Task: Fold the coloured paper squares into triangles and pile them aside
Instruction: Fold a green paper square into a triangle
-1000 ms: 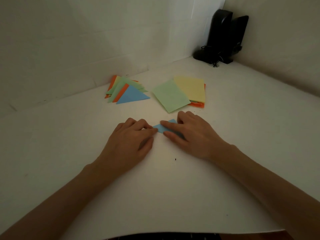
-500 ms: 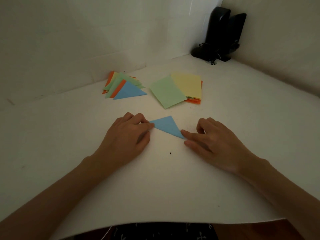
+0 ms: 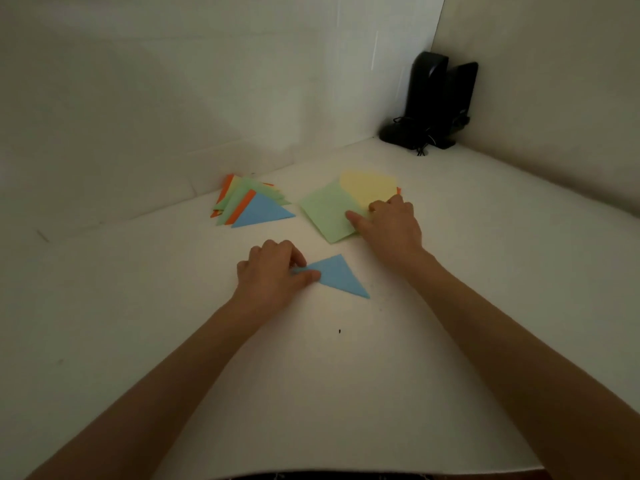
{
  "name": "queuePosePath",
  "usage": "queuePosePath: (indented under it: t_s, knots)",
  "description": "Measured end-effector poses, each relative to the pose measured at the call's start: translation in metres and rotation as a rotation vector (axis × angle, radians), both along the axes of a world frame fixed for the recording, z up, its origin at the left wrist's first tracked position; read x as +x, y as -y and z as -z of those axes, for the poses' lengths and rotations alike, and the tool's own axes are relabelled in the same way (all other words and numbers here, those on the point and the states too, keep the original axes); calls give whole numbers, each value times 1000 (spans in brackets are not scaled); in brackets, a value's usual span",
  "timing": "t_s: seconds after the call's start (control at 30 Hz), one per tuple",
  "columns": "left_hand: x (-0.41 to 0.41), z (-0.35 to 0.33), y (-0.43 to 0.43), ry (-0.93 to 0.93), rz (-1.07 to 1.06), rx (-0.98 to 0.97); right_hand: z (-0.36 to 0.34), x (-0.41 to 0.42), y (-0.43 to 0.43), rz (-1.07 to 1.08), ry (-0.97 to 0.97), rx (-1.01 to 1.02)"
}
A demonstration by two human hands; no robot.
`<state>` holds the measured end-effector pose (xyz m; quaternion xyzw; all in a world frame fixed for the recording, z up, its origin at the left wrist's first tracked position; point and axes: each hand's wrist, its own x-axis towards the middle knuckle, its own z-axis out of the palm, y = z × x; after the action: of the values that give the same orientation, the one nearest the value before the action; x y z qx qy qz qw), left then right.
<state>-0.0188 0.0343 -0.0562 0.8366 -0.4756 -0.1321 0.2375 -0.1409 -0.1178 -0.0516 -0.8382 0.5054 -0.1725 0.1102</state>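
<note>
The blue triangle [image 3: 337, 277] lies flat on the bench [image 3: 450, 323], near centre. The left hand [image 3: 273, 271], arm reaching forward, pinches its left corner. The right hand [image 3: 391, 223] reaches farther and rests on the stack of squares [image 3: 325, 211], fingers curled; I cannot tell whether it grips a sheet. The pile of triangles [image 3: 256, 202] sits far left, and a black device [image 3: 429, 105] stands in the far right corner.

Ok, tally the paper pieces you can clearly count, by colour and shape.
Blue triangles: 2, the loose blue triangle pinched by the left hand and the top blue triangle on the folded pile.
Green squares: 1, the green square, touched by the right hand.
Yellow squares: 1, the yellow square.
Total: 4. Sheets underneath can't be counted.
</note>
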Motion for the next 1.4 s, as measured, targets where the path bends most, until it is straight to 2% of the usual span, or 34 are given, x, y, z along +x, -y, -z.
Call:
queuePosePath:
  t_s: [0.07,0.17,0.27,0.37,0.47,0.57,0.63,0.67,0.7,0.73,0.8,0.83,0.93,1.0,1.07,1.17,1.23,1.3,1.4]
  knots:
    - [0,1,-5,-66,-3,-79,3,11,6,-4,9,40]
    - [13,-2,-12,-142,-64,-218,5,21,10,9,153,134]
    - [41,-7,-8,-115,-188,-408,4,20,7,55,333,133]
    - [69,-13,3,-71,-301,-480,3,13,1,64,486,164]
    - [89,-5,18,45,-373,-354,-1,4,-6,31,686,259]
    - [93,2,26,276,-454,-155,-9,-7,-18,-14,879,379]
    - [82,2,26,430,-405,-288,-13,-15,-29,-65,951,435]
    - [72,4,25,418,-311,-410,-15,-19,-34,-93,963,455]
    - [58,5,24,293,-195,-532,-16,-23,-38,-119,968,471]
    - [44,4,22,65,-102,-596,-17,-25,-42,-144,972,486]
    - [18,-1,18,-461,-1,-571,-17,-29,-49,-200,974,525]
    - [10,-2,17,-661,28,-548,-15,-30,-51,-232,964,542]
    - [5,-2,13,-995,104,-575,-7,-30,-56,-299,878,556]
    - [5,1,10,-1072,110,-603,-3,-32,-56,-327,835,486]
    - [5,3,9,-1113,77,-638,-1,-36,-56,-421,777,324]
    - [2,2,10,-1189,45,-684,5,-37,-62,-592,573,23]
    - [0,0,10,-1254,25,-688,13,-34,-61,-619,450,-148]
    - [-3,-1,10,-1322,8,-686,17,-31,-58,-604,419,-203]
    - [-7,-1,11,-1386,18,-686,16,-33,-56,-562,484,-132]
